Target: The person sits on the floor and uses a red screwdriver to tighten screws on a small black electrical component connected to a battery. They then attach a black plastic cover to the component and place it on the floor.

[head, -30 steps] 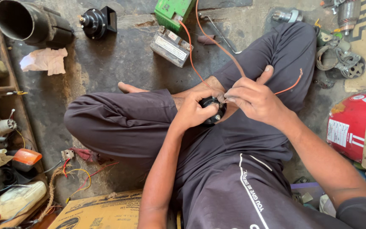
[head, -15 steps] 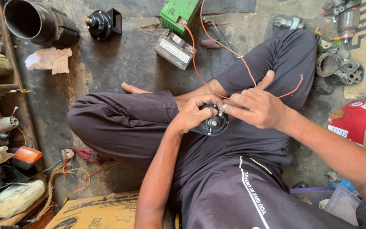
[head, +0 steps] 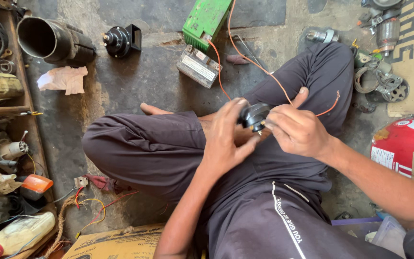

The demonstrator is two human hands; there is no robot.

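Observation:
I sit cross-legged on a concrete floor with a small black round horn held over my lap. My left hand cups it from the left and below. My right hand grips its right side and pinches orange wires against it. The wires run up to a green battery at the top of the view; one loose end curls over my right knee. A smaller grey battery lies tilted just below the green one.
Another black horn and a dark metal cylinder lie at top left beside a crumpled rag. Parts and coloured wires clutter the left edge. A red canister sits right, metal parts at top right, a cardboard box at the bottom.
The horn has been lifted a little and turned between my hands; my left hand has shifted under it. The camera view moved slightly.

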